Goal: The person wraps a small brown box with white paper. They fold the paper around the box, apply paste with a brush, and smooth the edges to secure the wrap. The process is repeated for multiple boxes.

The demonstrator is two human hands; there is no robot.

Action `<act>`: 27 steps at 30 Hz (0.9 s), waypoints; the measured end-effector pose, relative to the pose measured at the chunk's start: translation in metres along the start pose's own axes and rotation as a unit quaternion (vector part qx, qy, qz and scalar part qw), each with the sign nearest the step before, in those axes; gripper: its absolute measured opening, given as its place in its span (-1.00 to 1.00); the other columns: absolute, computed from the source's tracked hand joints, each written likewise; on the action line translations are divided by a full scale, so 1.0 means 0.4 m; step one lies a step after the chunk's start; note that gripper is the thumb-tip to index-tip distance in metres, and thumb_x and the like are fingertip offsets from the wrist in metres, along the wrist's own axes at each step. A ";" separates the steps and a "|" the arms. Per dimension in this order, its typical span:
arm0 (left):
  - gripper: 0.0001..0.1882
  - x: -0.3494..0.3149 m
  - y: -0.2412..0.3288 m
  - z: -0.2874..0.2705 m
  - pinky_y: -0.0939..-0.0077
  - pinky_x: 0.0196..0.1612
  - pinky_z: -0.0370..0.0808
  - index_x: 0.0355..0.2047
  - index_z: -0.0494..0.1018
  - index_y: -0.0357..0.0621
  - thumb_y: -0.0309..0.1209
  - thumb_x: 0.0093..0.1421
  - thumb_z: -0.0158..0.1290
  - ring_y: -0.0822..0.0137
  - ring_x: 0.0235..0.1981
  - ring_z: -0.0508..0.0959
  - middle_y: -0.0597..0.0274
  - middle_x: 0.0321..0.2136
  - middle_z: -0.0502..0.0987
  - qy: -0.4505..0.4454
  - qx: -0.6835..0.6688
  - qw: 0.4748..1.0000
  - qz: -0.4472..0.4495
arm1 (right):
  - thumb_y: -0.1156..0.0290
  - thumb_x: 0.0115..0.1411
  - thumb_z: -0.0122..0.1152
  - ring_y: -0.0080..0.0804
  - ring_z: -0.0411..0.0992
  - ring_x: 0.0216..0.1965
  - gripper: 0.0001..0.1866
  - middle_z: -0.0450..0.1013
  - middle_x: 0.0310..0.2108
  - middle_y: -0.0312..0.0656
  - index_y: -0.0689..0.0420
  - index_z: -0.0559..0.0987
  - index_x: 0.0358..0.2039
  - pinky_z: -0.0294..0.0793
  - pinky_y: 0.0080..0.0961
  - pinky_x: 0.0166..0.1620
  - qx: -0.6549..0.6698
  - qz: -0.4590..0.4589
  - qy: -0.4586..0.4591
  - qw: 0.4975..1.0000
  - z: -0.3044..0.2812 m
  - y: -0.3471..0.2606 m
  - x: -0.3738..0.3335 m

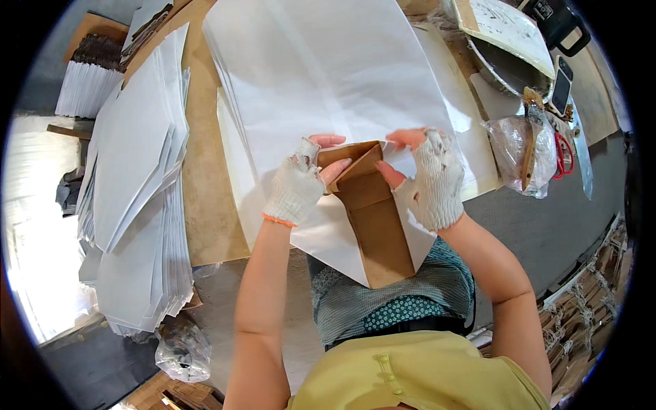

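Note:
A paper bag (377, 225), white outside and brown inside, lies near the table's front edge, its folded end spread into a box-like hollow. My left hand (301, 179), in a worn white fingerless glove with an orange cuff, grips the hollow's left wall, thumb inside and fingers beyond it. On the opposite side my right hand (429, 179), gloved the same way, holds the right edge between thumb and fingers. Its fingers are stretched near the upper corner. Beneath the bag and beyond it lies a stack of large white paper sheets (321, 61).
Overlapping stacks of white folded paper (140, 147) lie to the left. At the far right stand a lidded metal pot (504, 67), a black mug (557, 24), a phone (562, 85), a brush (528, 147) by a plastic bag, and red-handled scissors (563, 156). Bundled brown paper (581, 328) lies lower right.

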State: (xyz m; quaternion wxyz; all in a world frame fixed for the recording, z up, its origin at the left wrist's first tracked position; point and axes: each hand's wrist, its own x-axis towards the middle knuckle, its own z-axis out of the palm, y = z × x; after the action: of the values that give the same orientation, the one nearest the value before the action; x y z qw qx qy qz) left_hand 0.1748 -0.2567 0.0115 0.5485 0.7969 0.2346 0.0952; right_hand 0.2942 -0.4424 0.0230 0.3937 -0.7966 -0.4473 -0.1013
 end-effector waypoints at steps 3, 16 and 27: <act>-0.69 0.012 -0.008 -0.007 0.44 -0.28 0.49 -0.16 0.50 -0.12 -0.21 0.21 0.23 0.33 -0.42 0.57 0.21 -0.42 0.61 -0.013 0.065 0.994 -0.087 | 0.37 -0.11 0.50 -0.10 0.45 -0.18 -0.56 0.50 -0.27 -0.18 0.05 0.56 -0.17 0.41 -0.22 -0.06 0.016 0.044 0.020 0.999 0.023 0.022 0.009; -0.66 -0.002 0.006 0.001 0.52 -0.10 0.53 -0.14 0.48 -0.14 -0.50 0.07 0.31 0.43 -0.25 0.58 0.27 -0.26 0.60 -0.031 -0.018 0.999 -0.028 | 0.59 -0.02 0.25 -0.06 0.44 -0.13 -0.54 0.50 -0.17 -0.12 0.00 0.56 -0.05 0.41 -0.20 -0.03 0.061 0.007 -0.097 0.993 -0.023 0.013 0.021; -0.78 0.012 0.069 0.003 0.51 -0.20 0.55 -0.22 0.60 -0.15 -0.41 0.11 0.29 0.45 -0.31 0.58 0.29 -0.33 0.59 -0.098 -0.004 0.995 -0.007 | 0.61 -0.10 0.32 -0.17 0.46 -0.14 -0.71 0.49 -0.15 -0.20 0.04 0.63 -0.31 0.47 -0.27 -0.15 -0.013 -0.139 -0.183 0.973 -0.073 0.018 0.083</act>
State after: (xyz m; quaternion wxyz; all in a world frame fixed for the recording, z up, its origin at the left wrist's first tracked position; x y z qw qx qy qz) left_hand 0.1872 -0.2635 0.0359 0.5726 0.7985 0.1851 0.0139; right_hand 0.3248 -0.4444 0.0559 0.2771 -0.7365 -0.6169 -0.0133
